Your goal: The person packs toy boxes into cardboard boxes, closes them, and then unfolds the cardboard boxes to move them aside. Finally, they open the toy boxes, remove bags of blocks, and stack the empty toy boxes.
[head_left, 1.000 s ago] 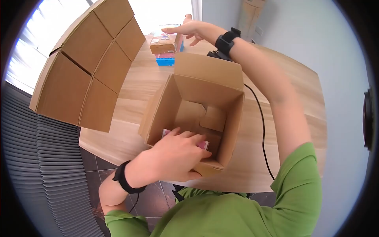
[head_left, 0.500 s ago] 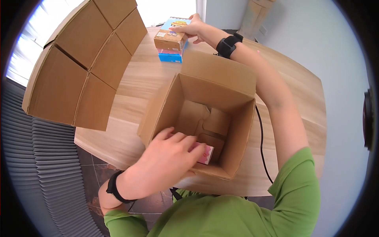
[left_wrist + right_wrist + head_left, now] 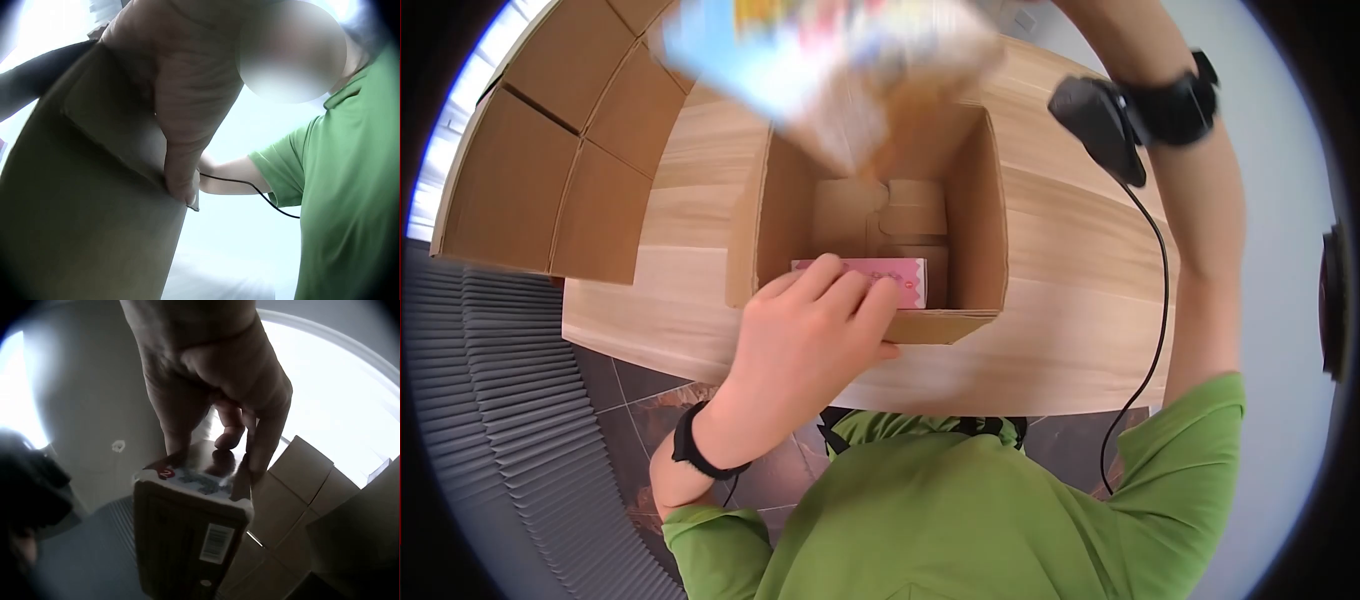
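An open cardboard box [image 3: 978, 220] stands on the table in the head view. Inside, along its near wall, lies a pink printed box [image 3: 910, 275]. My left hand [image 3: 805, 320] straddles the near left rim, its fingers reaching inside over the pink box. In the left wrist view its thumb lies on the outer face of the cardboard wall [image 3: 94, 219]. My right hand [image 3: 212, 369] grips a small printed carton with a barcode [image 3: 187, 531] from above. That carton is a blur above the far side of the open box in the head view, where the right hand itself is out of frame.
A creased cardboard panel [image 3: 500, 190] leans at the left of the wooden table [image 3: 1080, 270]. A black cable [image 3: 1165, 290] runs from a device [image 3: 1095, 120] at the right wrist down past the table's near edge. Grey pleated blinds [image 3: 530, 400] hang at left.
My right hand has lifted the top carton off the stack at the back and brought it toward the open box. The left fingers have shifted up the pink box, showing more of it.
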The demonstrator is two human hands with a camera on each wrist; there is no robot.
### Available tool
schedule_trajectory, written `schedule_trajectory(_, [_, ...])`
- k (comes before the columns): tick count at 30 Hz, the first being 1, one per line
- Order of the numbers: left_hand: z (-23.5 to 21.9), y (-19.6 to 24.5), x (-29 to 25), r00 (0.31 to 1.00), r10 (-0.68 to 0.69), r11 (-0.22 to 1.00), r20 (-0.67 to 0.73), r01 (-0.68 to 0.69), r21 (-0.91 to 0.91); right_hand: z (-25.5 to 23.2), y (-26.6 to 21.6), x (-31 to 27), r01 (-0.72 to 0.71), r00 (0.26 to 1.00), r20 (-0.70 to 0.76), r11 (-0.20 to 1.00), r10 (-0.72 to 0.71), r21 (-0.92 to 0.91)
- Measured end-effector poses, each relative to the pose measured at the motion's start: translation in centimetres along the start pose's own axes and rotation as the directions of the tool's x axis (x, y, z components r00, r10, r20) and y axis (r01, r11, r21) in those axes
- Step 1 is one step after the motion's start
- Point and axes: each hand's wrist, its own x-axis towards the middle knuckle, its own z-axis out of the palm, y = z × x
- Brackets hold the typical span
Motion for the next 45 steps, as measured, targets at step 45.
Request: schedule_trajectory(45, [2.1,-0.2,-0.2,0.964,0.115,0.991,-0.239,-0.097,0.087,5.0,23.5,18.7,-0.620,0.762,-0.105,0.767,0.639,0.166])
